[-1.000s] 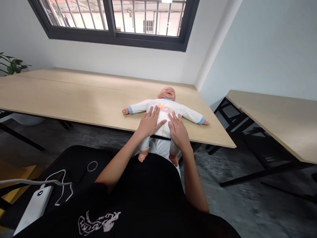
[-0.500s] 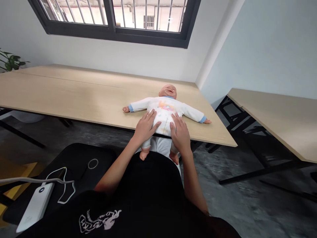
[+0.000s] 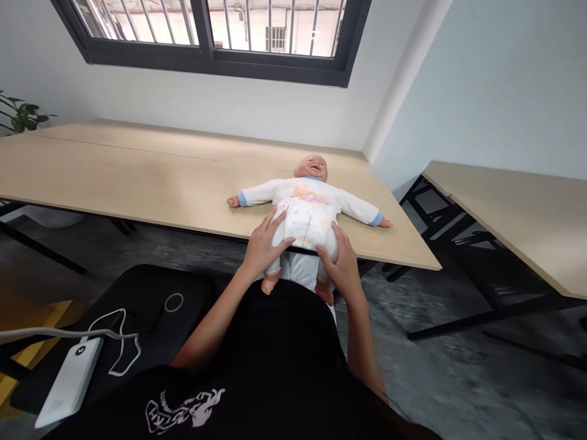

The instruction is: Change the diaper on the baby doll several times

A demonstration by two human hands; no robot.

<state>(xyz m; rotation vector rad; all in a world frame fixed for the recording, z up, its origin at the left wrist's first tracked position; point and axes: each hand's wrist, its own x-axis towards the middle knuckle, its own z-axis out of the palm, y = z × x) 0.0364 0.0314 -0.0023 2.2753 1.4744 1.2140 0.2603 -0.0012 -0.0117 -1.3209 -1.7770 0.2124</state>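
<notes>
A baby doll (image 3: 312, 186) in a white top with blue cuffs lies on its back, arms spread, its legs hanging over the table's front edge. Around its hips is a white diaper (image 3: 308, 223) with a small printed pattern. My left hand (image 3: 266, 244) cups the doll's hip and thigh on the left, thumb laid inward across the leg. On the other side my right hand (image 3: 342, 260) is curved round the thigh, its fingertips by the diaper's side edge. The undersides of the hips are hidden.
The doll lies on a light wooden table (image 3: 160, 183) below a barred window (image 3: 211, 55). At the lower left, a black chair (image 3: 151, 324) bears a white power bank (image 3: 71, 379) with a cable, and a bracelet (image 3: 174, 302). Another table (image 3: 518, 201) stands to the right.
Both hands have shifted from the diaper's front outward and slightly down to the doll's hips and thighs. More of the diaper's front shows now. The doll lies almost as before.
</notes>
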